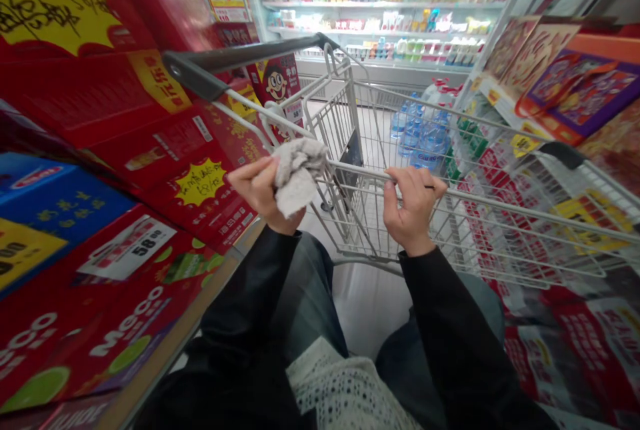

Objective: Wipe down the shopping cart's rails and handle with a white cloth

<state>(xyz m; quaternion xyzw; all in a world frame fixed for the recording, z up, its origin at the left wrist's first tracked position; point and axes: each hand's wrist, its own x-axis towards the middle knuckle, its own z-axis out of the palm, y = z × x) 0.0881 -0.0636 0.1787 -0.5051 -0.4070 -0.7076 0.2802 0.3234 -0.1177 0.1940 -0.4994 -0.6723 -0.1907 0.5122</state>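
The left hand (260,193) is closed around a crumpled grey cloth (299,173), which bunches up above the fingers, right at the corner of a wire shopping cart (350,217); whether those fingers also grip the wire, I cannot tell. The right hand (414,207) is curled over the cart's top rail (500,204), fingers wrapped around it. That rail runs crosswise in front of the person, and the basket reaches forward from it, past both hands, toward a dark grey handle (215,63) ahead of the left hand. Ahead of the right hand, seen through the wire, are blue-tinted water bottles (420,133) in plastic wrap; I cannot tell whether they sit in the basket or beyond it. To the left of the left hand stand stacked red gift boxes (165,170). To the right of the right hand, red and white packs (500,243) show through the mesh, and far ahead are shop shelves (385,20) of packaged goods.
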